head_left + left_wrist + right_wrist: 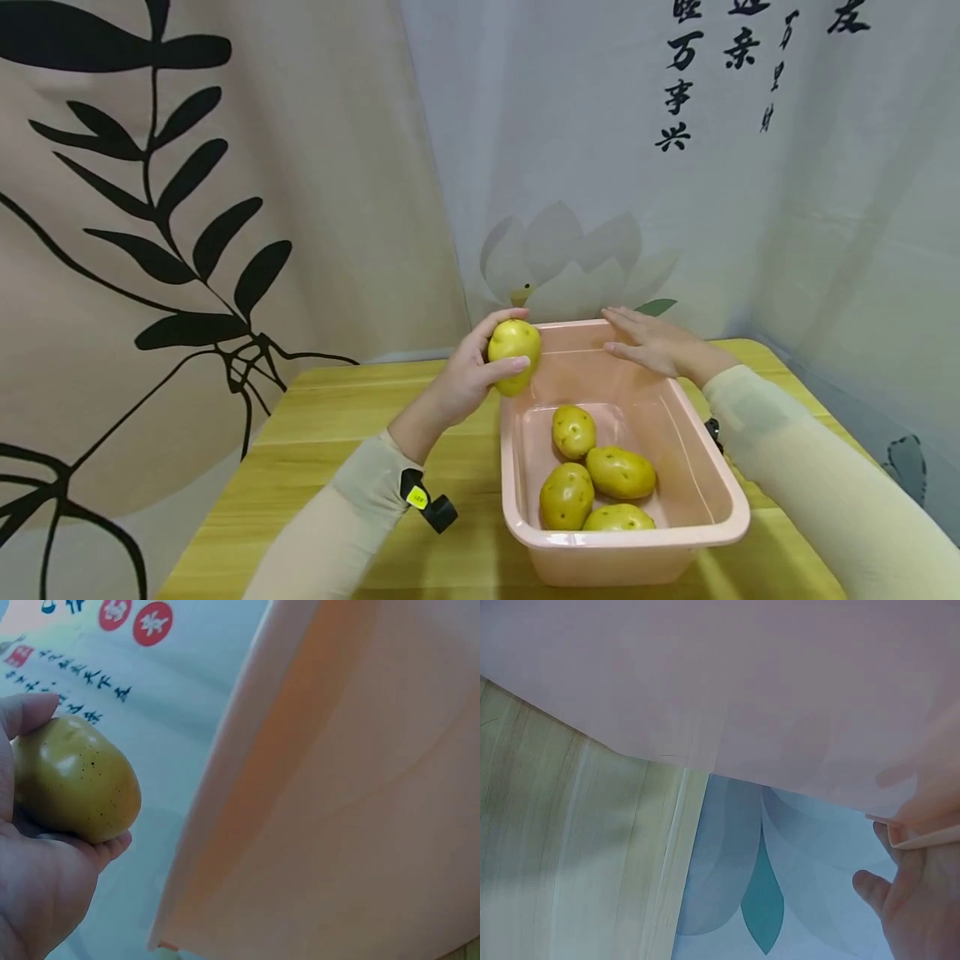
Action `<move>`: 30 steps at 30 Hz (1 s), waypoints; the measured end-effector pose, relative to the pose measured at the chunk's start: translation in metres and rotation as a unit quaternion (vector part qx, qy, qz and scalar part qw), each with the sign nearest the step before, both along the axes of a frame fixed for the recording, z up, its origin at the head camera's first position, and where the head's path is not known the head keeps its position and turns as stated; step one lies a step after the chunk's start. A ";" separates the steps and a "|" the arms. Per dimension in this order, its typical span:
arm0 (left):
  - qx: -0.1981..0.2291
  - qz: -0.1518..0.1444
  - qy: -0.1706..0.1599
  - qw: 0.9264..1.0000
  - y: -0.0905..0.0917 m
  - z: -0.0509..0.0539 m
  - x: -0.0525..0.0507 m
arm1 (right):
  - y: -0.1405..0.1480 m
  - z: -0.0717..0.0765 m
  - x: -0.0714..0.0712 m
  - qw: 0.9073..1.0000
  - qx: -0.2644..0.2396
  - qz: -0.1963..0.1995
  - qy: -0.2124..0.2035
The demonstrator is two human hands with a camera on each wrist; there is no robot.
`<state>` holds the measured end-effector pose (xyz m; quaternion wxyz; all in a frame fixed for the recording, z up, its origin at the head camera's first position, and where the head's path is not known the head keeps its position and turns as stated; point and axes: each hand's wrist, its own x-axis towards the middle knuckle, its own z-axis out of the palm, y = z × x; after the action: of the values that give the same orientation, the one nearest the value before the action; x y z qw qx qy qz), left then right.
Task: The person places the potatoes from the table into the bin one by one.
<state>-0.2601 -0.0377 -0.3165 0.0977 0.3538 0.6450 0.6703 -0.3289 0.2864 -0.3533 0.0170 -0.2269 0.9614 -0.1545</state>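
My left hand (467, 373) grips a yellow potato (514, 342) between thumb and fingers, above the far left rim of a pink plastic basin (624, 539). In the left wrist view the same potato (82, 780) shows dark specks and sits against the palm, beside the basin wall (322, 802). My right hand (654, 343) rests on the far right corner of the basin with its fingers fairly straight. The right wrist view shows part of that hand (922, 900) at the rim. Several more potatoes (619, 472) lie on the basin floor, mostly towards its near end.
The basin stands on a wood-grain table (337, 450). Behind the table hangs a pale curtain (555, 125) with black lettering and leaf prints. A black wrist camera (429, 502) is strapped to the left forearm.
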 end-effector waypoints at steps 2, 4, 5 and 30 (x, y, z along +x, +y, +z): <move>0.001 -0.004 -0.007 1.000 0.005 0.000 0.000 | 0.000 0.000 0.000 1.000 0.000 0.000 0.003; -0.001 -0.005 -0.015 1.000 0.010 -0.002 -0.001 | 0.000 0.000 0.000 1.000 0.000 -0.001 0.006; -0.003 -0.006 -0.020 1.000 0.013 -0.003 -0.001 | 0.000 0.000 0.000 1.000 0.000 -0.001 0.006; -0.176 -0.136 -0.059 0.973 0.043 -0.011 -0.017 | -0.005 0.004 0.003 1.000 0.011 -0.003 0.000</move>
<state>-0.2768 0.0051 -0.3272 0.2868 0.3751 0.6915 0.5467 -0.3262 0.2818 -0.3493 0.0190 -0.2233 0.9639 -0.1436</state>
